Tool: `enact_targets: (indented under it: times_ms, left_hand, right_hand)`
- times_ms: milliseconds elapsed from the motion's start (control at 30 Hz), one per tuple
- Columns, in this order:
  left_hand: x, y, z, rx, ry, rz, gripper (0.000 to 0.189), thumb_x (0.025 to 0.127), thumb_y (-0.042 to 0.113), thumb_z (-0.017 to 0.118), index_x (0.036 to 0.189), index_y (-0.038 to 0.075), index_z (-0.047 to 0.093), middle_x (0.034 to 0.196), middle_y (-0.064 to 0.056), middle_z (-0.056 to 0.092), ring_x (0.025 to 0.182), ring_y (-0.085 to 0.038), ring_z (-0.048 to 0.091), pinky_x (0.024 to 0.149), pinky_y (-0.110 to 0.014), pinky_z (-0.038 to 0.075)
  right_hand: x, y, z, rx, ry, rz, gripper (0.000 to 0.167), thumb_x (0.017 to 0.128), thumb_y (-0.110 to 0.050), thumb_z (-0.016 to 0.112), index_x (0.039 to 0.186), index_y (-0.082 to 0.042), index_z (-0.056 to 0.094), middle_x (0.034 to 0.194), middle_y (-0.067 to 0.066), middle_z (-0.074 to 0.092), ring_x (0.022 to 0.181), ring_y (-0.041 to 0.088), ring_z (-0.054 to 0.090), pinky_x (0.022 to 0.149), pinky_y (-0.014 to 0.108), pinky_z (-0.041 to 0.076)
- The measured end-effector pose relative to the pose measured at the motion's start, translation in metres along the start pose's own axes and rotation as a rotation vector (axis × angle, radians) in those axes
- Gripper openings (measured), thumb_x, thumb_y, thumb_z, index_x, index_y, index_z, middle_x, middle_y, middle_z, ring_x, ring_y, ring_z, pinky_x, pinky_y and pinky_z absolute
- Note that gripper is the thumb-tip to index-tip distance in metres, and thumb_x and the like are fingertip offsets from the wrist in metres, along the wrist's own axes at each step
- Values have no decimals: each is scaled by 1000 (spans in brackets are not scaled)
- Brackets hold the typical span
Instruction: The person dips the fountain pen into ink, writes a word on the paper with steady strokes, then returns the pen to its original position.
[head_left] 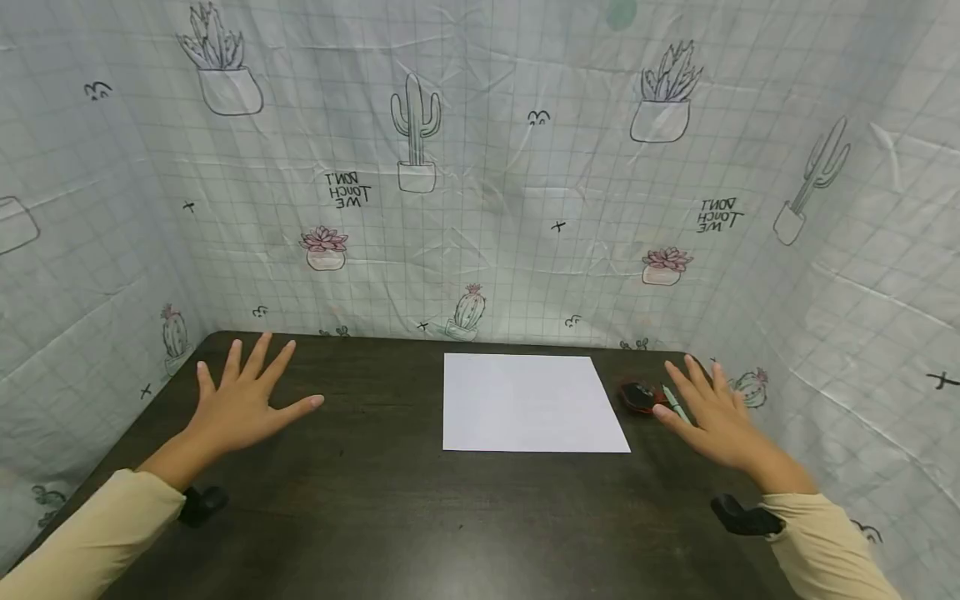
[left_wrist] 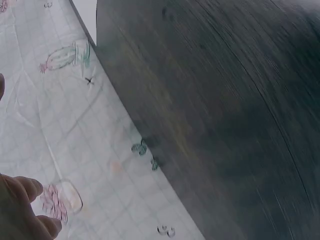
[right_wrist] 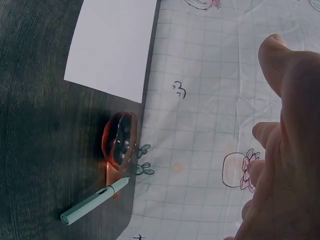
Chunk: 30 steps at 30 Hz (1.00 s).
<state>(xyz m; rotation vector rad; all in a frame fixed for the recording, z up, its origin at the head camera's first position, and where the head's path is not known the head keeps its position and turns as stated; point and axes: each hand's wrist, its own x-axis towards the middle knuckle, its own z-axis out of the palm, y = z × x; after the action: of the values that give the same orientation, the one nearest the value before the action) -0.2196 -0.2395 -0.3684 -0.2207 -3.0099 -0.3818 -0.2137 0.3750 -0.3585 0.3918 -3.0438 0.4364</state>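
My left hand (head_left: pixel 238 406) is held over the left part of the dark table with its fingers spread and nothing in it. Over the right part, my right hand (head_left: pixel 716 421) is spread likewise, holding nothing. Nearest to it in the head view are a pale green pen (head_left: pixel 677 406) and a dark, rounded object with a translucent orange-red rim (head_left: pixel 639 397). The right wrist view shows the pen (right_wrist: pixel 95 202) lying across the orange stem-like part of that rounded object (right_wrist: pixel 120 140); its kind is unclear. A blank white sheet of paper (head_left: pixel 528 404) lies flat left of them.
The dark wooden table (head_left: pixel 360 517) is enclosed at the back and sides by a white gridded cloth (head_left: pixel 495 242) printed with potted cacti. Black bands with a dark attachment (head_left: pixel 202 504) sit at both wrists, beside the pale yellow sleeves (head_left: pixel 97 533).
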Motion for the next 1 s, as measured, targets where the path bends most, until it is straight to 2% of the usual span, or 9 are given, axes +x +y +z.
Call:
enact_targets:
  times_ms: [233,533,667,833,1000]
  left_hand:
    - [25,27,25,-29,-33,55,100,82,79,42,156,22,8,160,-16,-8,140,-51,-14,95,-73,-22]
    - [60,75,68,-102,-87,132,99,82,77,46,156,22,9,161,-13,-3,142,-48,-11,98,-71,-22]
    - [71,95,85,-123,-119,158,99,82,76,47,156,24,7,161,-11,-3,143,-47,-10,99,-72,-18]
    - [84,117,105,-106,-171,177,98,82,77,45,156,26,6,161,-8,-5,144,-44,-9,103,-72,-12]
    - [93,134,125,-107,-209,196,98,82,77,46,156,24,10,162,-10,0,145,-44,-3,106,-71,-3]
  right_hand:
    - [-1,5,3,20,-1,17,76,100,-48,42,156,-22,-2,158,19,-14,137,46,-27,95,80,-6]
    - [-5,16,10,52,3,51,77,99,-48,43,156,-18,-1,157,24,-11,137,51,-23,94,81,-5]
    - [-6,21,14,64,-6,60,78,100,-48,42,156,-17,-1,157,25,-11,136,53,-23,94,81,-5]
    - [-8,26,18,74,0,73,77,100,-48,42,156,-14,1,156,28,-10,135,55,-22,93,82,-4]
    - [-7,31,23,64,9,86,77,100,-48,42,156,-11,5,156,31,-5,135,59,-17,91,83,0]
